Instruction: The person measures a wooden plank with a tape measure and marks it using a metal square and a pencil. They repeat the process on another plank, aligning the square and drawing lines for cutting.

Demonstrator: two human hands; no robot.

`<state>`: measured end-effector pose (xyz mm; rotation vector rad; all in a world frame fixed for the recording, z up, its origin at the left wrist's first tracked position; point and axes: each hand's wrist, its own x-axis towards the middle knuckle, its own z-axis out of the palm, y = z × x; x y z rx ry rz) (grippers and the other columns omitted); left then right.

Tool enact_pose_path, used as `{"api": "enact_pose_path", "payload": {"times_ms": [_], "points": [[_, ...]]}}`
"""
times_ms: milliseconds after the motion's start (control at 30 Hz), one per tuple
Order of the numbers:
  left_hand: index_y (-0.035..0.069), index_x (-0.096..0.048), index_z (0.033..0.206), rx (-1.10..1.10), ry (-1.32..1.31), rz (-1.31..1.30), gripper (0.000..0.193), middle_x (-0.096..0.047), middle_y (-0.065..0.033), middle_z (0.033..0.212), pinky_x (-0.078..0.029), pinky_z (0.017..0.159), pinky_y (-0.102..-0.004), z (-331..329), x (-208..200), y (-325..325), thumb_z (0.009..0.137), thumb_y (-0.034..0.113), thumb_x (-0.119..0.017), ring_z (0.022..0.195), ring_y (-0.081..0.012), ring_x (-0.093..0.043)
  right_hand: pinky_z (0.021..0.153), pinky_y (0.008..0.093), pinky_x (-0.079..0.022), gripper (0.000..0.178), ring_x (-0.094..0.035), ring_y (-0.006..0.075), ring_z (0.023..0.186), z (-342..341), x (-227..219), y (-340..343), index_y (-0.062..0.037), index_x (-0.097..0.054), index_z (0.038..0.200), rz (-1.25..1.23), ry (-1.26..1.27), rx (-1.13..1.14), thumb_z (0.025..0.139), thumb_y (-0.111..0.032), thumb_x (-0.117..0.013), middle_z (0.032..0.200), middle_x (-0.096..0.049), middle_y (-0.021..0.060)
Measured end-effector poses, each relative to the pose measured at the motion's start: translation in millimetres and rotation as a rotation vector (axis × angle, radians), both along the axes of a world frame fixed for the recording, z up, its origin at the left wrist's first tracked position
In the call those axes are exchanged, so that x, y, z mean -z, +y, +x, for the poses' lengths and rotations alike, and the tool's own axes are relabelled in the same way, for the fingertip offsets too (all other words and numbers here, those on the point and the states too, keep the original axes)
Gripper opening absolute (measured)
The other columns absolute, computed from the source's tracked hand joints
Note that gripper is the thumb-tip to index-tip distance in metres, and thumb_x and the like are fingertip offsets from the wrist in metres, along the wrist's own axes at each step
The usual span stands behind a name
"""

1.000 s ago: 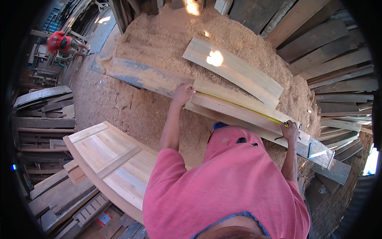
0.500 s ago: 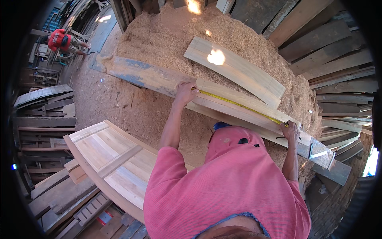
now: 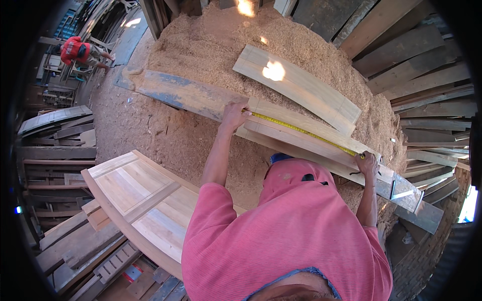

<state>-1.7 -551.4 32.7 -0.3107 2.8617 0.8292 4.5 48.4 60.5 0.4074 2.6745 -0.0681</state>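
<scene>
yellow measuring tape (image 3: 301, 130) stretches between my two hands, slanting from the centre of the frame down toward the right. my left hand (image 3: 234, 116) is closed on its upper-left end, thumb and fingers together at the tip. my right hand (image 3: 368, 163) is curled around the lower-right end; what sits inside that palm is hidden from me. the marks along the tape are too small to read.

under and beside the tape runs a long pale board (image 3: 281, 114), with other timber just below it in the frame. from near my left hand, a plank with blue patches (image 3: 191, 95) reaches toward the upper left. above the tape, another pale board (image 3: 301, 93) lies apart on wood shavings (image 3: 201, 60), a bright spot of light on it.

my pink shirt (image 3: 281, 226) fills the lower middle. at lower left rests a framed wooden panel (image 3: 150, 200). dark planks (image 3: 416, 55) crowd the upper right, and at upper left a person in a red top (image 3: 75, 50) is bending.
</scene>
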Motion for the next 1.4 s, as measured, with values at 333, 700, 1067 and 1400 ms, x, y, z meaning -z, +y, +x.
{"api": "enact_pose_path", "payload": {"times_ms": [333,700,1067,1400], "points": [[0.014,-0.083,0.103,-0.016,-0.017,-0.002,0.02,-0.082,-0.0133,0.107,-0.056,0.103,-0.0497,-1,-7,3,0.088,0.024,-0.09,0.112,-0.0396,-0.07,0.1,0.0579,-0.052,0.052,-0.071,0.0416,0.122,-1,9,6,-0.0162,-0.081,0.121,-0.008,0.007,-0.013,0.087,-0.055,-0.074,0.13,-0.075,0.0194],[0.016,-0.079,0.105,0.059,-0.121,-0.041,0.02,-0.082,-0.0084,0.113,-0.053,0.107,-0.0519,-9,0,-2,0.091,0.028,-0.085,0.119,-0.0409,-0.066,0.1,0.0588,-0.051,0.052,-0.072,0.0425,0.121,-1,7,2,-0.0168,-0.081,0.122,-0.01,0.014,0.008,0.088,-0.054,-0.073,0.132,-0.073,0.0202],[0.014,-0.079,0.105,0.065,-0.135,-0.025,0.021,-0.082,-0.009,0.111,-0.051,0.109,-0.0513,-12,1,-4,0.092,0.03,-0.083,0.119,-0.0389,-0.068,0.102,0.059,-0.05,0.05,-0.071,0.0414,0.122,0,-5,-5,-0.016,-0.081,0.12,-0.01,-0.005,0.027,0.088,-0.054,-0.072,0.133,-0.072,0.0196],[0.016,-0.076,0.108,0.078,-0.181,-0.125,0.024,-0.079,-0.0125,0.118,-0.054,0.106,-0.0534,-14,13,-9,0.091,0.03,-0.084,0.118,-0.0413,-0.068,0.1,0.0612,-0.053,0.05,-0.074,0.0444,0.115,3,-1,-4,-0.0141,-0.08,0.117,-0.047,0.045,-0.009,0.089,-0.055,-0.073,0.125,-0.075,0.0218]]}}
